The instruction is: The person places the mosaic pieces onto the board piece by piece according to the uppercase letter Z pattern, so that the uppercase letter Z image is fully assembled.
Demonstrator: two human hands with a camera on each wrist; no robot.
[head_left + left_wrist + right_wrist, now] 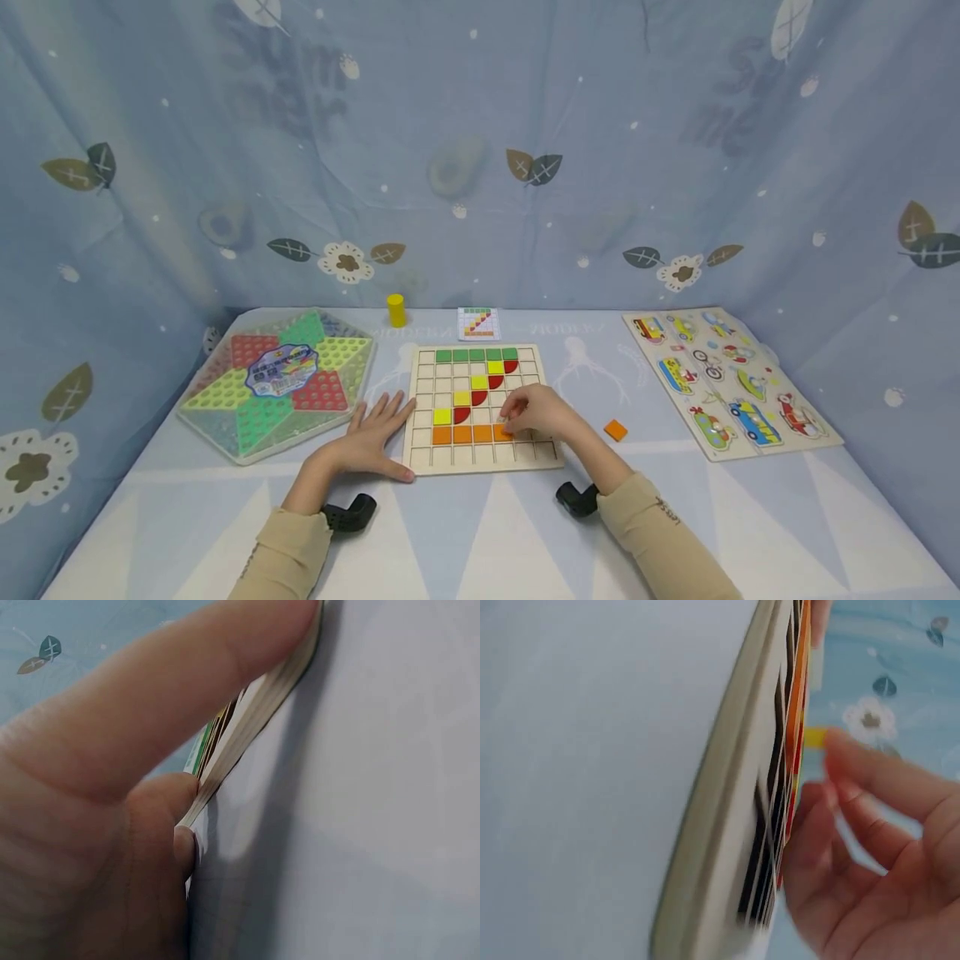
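A wooden grid board (pixel 442 458) lies on the table with colored tiles in its cells. Green squares (pixel 477 356) run along the upper part, yellow squares (pixel 461 399) and red quarter-round tiles (pixel 478 398) step diagonally, and an orange row (pixel 462 435) runs below. My right hand (pixel 542 411) has thumb and fingers curled at the orange square tile (pixel 501 433) at the row's right end, pinching it low over its cell. Fingers spread, my left hand (pixel 369 440) rests by the board's left edge (pixel 240 739), its thumb at the near corner.
One loose orange tile (pixel 616 430) lies right of the board. Behind stand a pattern card (pixel 478 324) and a yellow cylinder (pixel 396 311). A hexagonal game box (pixel 281 383) is at left, a picture puzzle board (pixel 731 383) at right. A curtain (pixel 480 208) hangs behind the table.
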